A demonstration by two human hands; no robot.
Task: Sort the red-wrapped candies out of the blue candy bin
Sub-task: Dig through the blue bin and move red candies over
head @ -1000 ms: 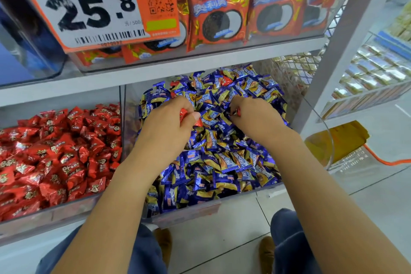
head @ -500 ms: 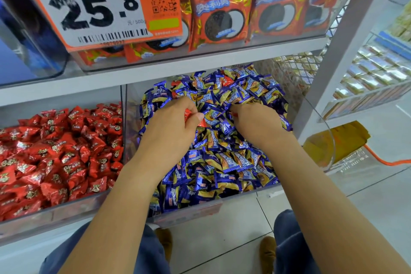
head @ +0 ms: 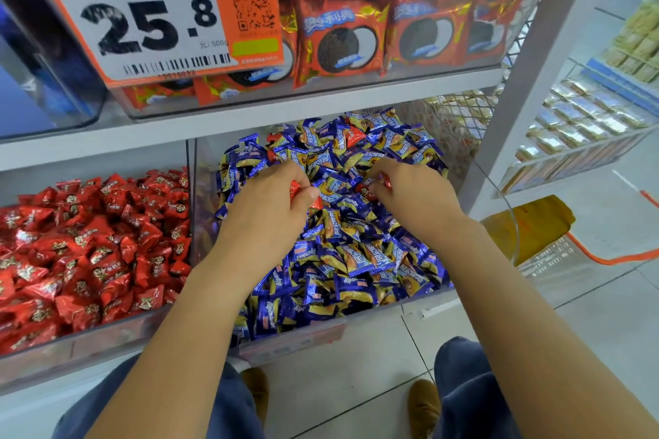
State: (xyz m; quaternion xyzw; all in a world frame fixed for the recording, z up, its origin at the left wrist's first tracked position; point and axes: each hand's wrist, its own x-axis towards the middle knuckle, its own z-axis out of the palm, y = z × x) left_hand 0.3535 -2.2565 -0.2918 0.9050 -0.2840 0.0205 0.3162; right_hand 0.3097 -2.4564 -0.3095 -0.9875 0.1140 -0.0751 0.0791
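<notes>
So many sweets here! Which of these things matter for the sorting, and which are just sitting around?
Part of the job:
- blue candy bin
- red candy pinched in the right hand
- red candy held in the left hand
- stray red candy at the back of the pile
- red candy bin beside it

Just there:
- price sign
- cookie packs
- yellow bag on the floor

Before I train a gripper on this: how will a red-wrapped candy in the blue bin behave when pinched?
Probably light: the right hand pinches a red-wrapped candy with fingertips alone. Its glossy wrapper looks crinkly and likely slippery. The loosely heaped blue candies will probably shift as it comes free.
</notes>
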